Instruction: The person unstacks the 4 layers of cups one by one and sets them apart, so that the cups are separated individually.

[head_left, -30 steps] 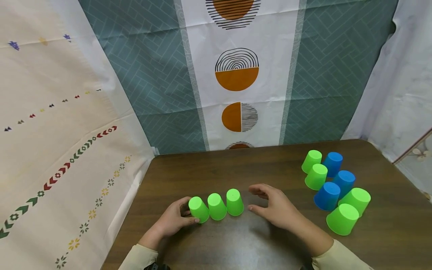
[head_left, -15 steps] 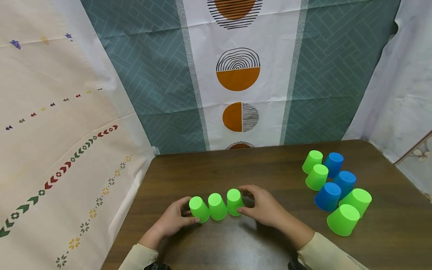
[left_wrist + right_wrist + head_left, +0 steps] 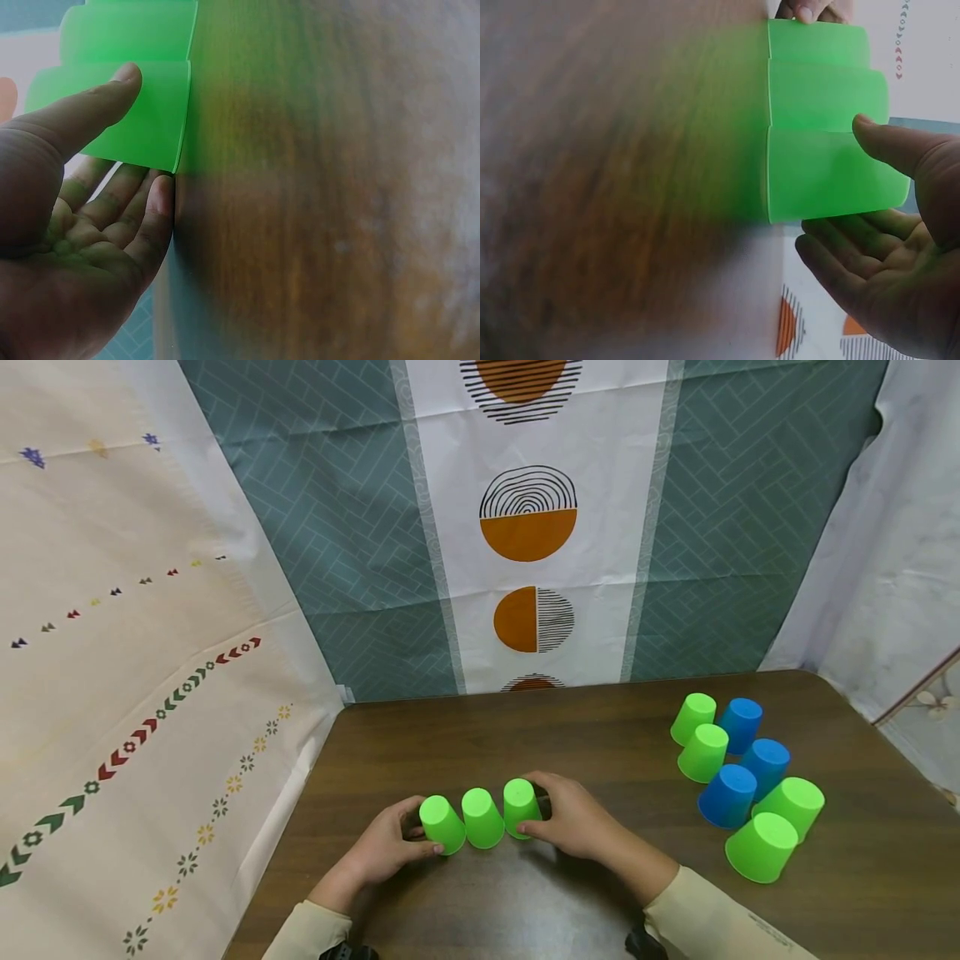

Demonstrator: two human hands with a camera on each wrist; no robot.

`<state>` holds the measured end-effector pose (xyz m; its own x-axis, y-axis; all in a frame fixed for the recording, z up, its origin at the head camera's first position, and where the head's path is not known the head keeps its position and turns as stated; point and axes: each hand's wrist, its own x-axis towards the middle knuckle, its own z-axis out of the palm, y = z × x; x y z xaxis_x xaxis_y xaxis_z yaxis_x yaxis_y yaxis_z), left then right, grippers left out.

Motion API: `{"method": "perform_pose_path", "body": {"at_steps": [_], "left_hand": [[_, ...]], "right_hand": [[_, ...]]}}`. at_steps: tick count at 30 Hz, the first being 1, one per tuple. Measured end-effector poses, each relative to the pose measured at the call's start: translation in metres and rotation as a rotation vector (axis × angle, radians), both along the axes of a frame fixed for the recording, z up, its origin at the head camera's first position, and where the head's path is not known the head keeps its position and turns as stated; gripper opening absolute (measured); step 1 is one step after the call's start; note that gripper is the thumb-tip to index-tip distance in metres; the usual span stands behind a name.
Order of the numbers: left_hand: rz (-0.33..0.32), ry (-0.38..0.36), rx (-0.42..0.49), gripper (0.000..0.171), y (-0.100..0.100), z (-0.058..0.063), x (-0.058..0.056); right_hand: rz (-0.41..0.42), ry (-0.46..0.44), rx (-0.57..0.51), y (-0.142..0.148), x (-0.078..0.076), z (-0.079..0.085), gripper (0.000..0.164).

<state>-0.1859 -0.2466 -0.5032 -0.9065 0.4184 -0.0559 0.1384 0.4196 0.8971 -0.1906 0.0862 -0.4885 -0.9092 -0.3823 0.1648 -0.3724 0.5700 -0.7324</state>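
Observation:
Three green cups stand upside down in a row on the brown table, rims together. My left hand (image 3: 386,847) holds the left green cup (image 3: 442,825), thumb across its near side and fingers around the far side. At the other end, my right hand (image 3: 572,814) holds the right green cup (image 3: 521,808) the same way. Between them sits the middle green cup (image 3: 482,818), touched by neither hand. In the right wrist view, my right thumb (image 3: 889,142) lies over the cup wall, and the fingers pass beneath it in that view.
At the right of the table (image 3: 600,727) stands a cluster of inverted cups: several green, such as the front green cup (image 3: 761,847), and three blue, one being the near blue cup (image 3: 727,796). A patterned cloth (image 3: 525,610) hangs behind the table's far edge.
My right hand has moved left from beside the row and closed its thumb and fingers around the right green cup. My left hand and the cups have stayed in place.

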Motion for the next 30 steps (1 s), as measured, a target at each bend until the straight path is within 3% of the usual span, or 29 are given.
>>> {"method": "perform_pose_path", "body": {"at_steps": [9,16,24,30], "left_hand": [[-0.006,-0.007,0.002,0.058,0.0,0.0,0.0],[-0.005,-0.003,-0.004,0.058,0.0,0.001,0.0],[-0.007,-0.004,-0.005,0.059,0.0,0.001,0.001],[-0.002,0.0,-0.008,0.06,0.0,0.0,0.0]], "right_hand": [[-0.029,0.006,0.005,-0.002,0.0,0.001,0.052],[-0.079,0.001,-0.023,0.005,-0.001,0.003,0.053],[-0.15,0.014,-0.076,0.032,-0.012,0.008,0.055],[-0.248,0.008,-0.08,0.063,-0.026,0.01,0.059]]}}
